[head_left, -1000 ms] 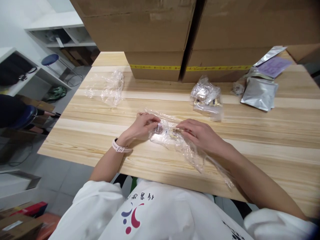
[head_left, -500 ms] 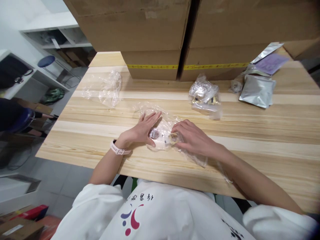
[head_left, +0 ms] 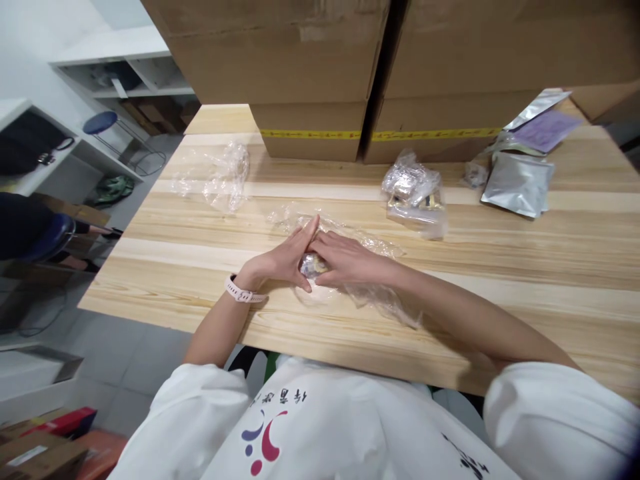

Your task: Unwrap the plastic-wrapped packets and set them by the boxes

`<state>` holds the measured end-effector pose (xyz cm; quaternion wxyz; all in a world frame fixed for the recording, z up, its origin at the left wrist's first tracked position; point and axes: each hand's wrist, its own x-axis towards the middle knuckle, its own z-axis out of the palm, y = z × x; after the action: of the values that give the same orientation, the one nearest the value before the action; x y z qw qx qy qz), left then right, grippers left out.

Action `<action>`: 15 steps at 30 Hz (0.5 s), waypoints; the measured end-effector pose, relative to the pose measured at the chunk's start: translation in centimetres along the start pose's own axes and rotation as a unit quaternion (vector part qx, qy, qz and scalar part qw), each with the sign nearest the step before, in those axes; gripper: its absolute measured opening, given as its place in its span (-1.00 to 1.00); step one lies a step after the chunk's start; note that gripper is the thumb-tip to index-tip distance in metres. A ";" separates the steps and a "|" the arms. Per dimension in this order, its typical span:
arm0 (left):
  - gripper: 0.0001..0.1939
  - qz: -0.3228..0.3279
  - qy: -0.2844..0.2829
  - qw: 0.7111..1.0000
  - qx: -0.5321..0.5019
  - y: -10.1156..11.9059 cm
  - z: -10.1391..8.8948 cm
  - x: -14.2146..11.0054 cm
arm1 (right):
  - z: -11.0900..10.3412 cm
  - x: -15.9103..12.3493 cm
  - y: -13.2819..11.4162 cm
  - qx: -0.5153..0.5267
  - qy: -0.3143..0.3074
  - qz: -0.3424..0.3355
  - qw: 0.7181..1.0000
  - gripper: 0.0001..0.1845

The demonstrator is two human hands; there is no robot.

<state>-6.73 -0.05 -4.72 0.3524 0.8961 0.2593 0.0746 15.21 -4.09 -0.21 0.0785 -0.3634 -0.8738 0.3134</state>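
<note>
A clear plastic bag (head_left: pixel 373 297) lies on the wooden table (head_left: pixel 500 253) in front of me, with small wrapped items (head_left: pixel 311 265) inside it. My left hand (head_left: pixel 285 257) lies flat on the bag's left end, fingers stretched out and pressed together. My right hand (head_left: pixel 343 260) presses down on the bag right beside it, fingertips meeting those of the left hand over the small items. A white watch band sits on my left wrist.
Crumpled clear plastic (head_left: pixel 220 175) lies at the far left of the table. Another clear bag of small items (head_left: pixel 415 193) sits behind my hands. Silver foil pouches (head_left: pixel 520 183) lie at the far right. Stacked cardboard boxes (head_left: pixel 320 73) line the back edge.
My right hand has slid left across the bag until it meets my left hand. The left hand went from curled to flat on the bag.
</note>
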 end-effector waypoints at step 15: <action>-0.11 -0.068 0.021 0.997 0.004 1.7 -1.0 -0.1 | -0.1 -6.2 -0.9 0.158 0.130 0.116 0.972 -0.74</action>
<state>-6.43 -0.61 -2.83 0.3471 0.8760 0.3277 0.0682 19.22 -8.77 0.95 0.2111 -0.4832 -0.7473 0.4045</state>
